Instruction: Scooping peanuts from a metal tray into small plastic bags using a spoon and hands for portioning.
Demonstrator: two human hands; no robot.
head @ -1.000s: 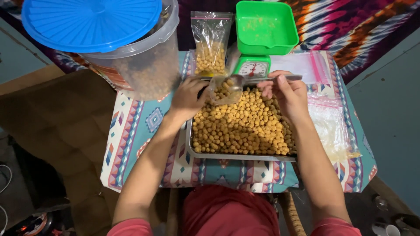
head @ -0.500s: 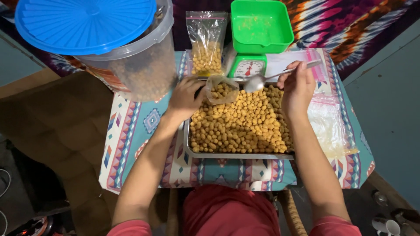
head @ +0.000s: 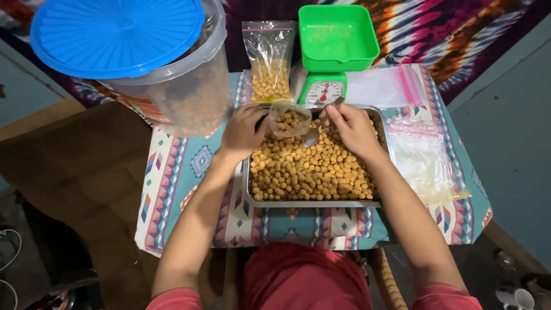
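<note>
Since a second ago the right hand [head: 351, 127] has dropped from the raised position to the pile, its fingers closed on a metal spoon [head: 313, 136] whose bowl now digs into the round golden snack balls [head: 313, 169]. Just beside it, the left hand [head: 244, 132] pinches a small clear plastic bag [head: 288, 119] open at the mouth; the bag is partly filled and tilted over the tray's far edge. This looks like the scooping step of bagging, and the next spoonful would need lifting level into the soft, floppy bag. Under both hands sits a shiny rectangular metal tray [head: 248, 192]. Beyond them stand a green scale [head: 336, 54] and a filled zip bag [head: 268, 63]; past the left hand, a blue-lidded tub [head: 126, 37] on the patterned surface [head: 183, 172].
</note>
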